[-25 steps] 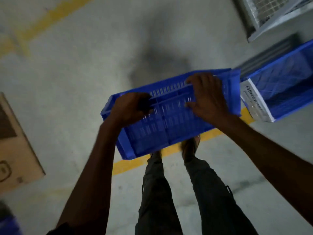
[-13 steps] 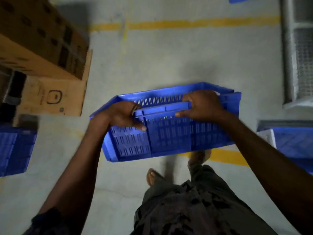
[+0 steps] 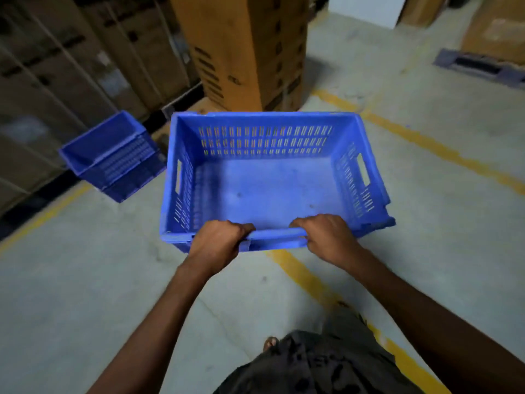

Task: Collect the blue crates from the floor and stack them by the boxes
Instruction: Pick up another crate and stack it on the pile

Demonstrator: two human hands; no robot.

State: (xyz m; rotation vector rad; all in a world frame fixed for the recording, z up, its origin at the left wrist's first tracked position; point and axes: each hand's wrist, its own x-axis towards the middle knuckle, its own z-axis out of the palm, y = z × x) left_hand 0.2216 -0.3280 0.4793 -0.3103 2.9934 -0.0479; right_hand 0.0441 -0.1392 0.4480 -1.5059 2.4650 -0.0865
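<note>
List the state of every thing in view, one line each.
Carried crate, open side up, empty, held by its near rim.
Left hand, grips the near rim.
Right hand, grips the near rim.
Crate stack, on the floor by the boxes, open side up.
Tall box, upright on the floor.
Pallet, flat on the floor.

- Grey concrete floor, scuffed, with a thin crack running across it.
- Yellow painted lines cross the floor at angles; one runs off to the right.
- A wall of strapped cardboard cartons fills the left, in shadow.
- A tall brown carton stands at centre back.
- A dark pallet lies at the upper right, under another carton.
- A white panel stands at the far back.
- The light is dim.
</note>
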